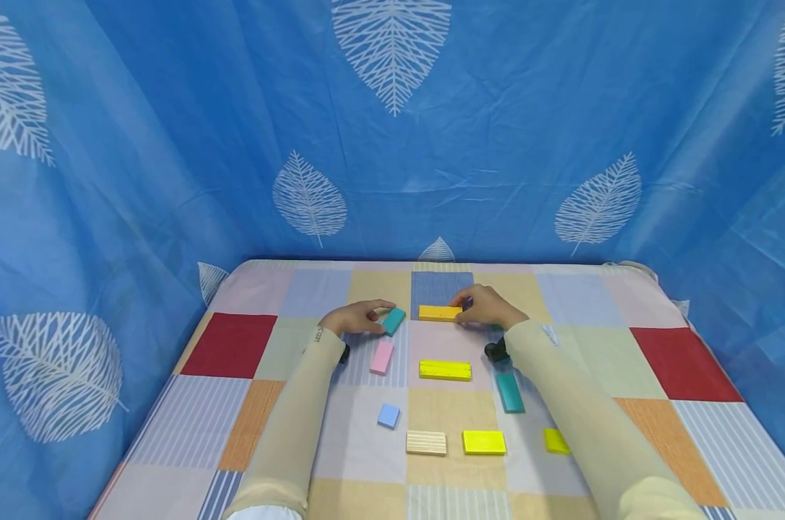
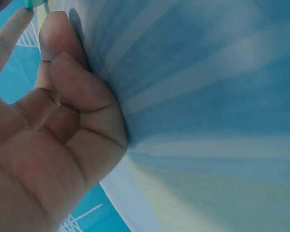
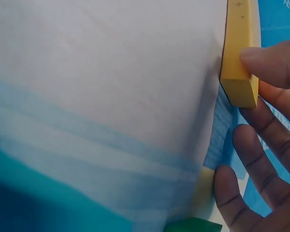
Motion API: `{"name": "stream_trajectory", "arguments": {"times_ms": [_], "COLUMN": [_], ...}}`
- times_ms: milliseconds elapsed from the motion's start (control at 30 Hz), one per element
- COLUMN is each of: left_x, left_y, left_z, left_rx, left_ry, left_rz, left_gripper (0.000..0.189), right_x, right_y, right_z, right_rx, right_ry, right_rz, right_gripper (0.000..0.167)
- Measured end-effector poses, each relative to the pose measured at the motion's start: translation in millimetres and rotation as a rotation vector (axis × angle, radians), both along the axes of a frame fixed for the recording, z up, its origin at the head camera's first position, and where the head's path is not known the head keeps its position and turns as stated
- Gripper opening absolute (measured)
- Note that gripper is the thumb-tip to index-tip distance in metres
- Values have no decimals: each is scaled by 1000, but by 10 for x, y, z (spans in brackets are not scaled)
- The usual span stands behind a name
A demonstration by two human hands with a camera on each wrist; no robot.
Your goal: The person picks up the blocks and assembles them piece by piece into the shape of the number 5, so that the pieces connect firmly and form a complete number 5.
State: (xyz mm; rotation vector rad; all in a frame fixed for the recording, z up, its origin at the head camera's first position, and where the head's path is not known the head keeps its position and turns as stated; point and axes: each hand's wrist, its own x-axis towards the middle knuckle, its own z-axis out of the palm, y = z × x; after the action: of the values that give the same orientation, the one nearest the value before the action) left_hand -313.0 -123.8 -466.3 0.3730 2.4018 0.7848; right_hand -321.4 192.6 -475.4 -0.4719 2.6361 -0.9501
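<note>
My left hand (image 1: 358, 318) pinches a teal block (image 1: 393, 321) near the far side of the table; only a corner of that block (image 2: 35, 3) shows in the left wrist view, by the fingertips. The other fingers curl against the cloth. To the right, my right hand (image 1: 488, 305) grips the right end of a long orange-yellow block (image 1: 436, 313). The right wrist view shows the thumb on top of this block (image 3: 238, 63), with the lower fingers spread apart beside it. A pink block (image 1: 382, 357) lies just nearer than the left hand.
Nearer lie a bright yellow pair of blocks (image 1: 445, 370), a dark teal block (image 1: 510, 392), a small blue block (image 1: 388, 416), a striped wooden block (image 1: 426, 443) and a yellow block (image 1: 484, 443). The right sleeve partly covers another yellow block (image 1: 556, 440). A blue curtain (image 1: 496, 180) hangs behind.
</note>
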Motion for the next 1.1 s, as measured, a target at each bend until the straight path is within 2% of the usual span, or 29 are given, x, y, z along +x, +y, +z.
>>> {"name": "stream_trajectory", "arguments": {"times_ms": [200, 833, 1100], "left_x": [-13, -7, -26], "left_y": [3, 16, 0], "left_z": [-16, -35, -30], "left_rx": [-4, -6, 6], "left_ry": [1, -5, -32], "left_rz": [4, 44, 44], "left_gripper": [65, 65, 66], "right_x": [-1, -16, -20], "right_y": [36, 76, 169], "right_z": [30, -11, -10], "right_rx": [11, -6, -38], "right_ry": [-9, -9, -41], "right_rz": [-13, -11, 12], "right_gripper": [30, 28, 38]}}
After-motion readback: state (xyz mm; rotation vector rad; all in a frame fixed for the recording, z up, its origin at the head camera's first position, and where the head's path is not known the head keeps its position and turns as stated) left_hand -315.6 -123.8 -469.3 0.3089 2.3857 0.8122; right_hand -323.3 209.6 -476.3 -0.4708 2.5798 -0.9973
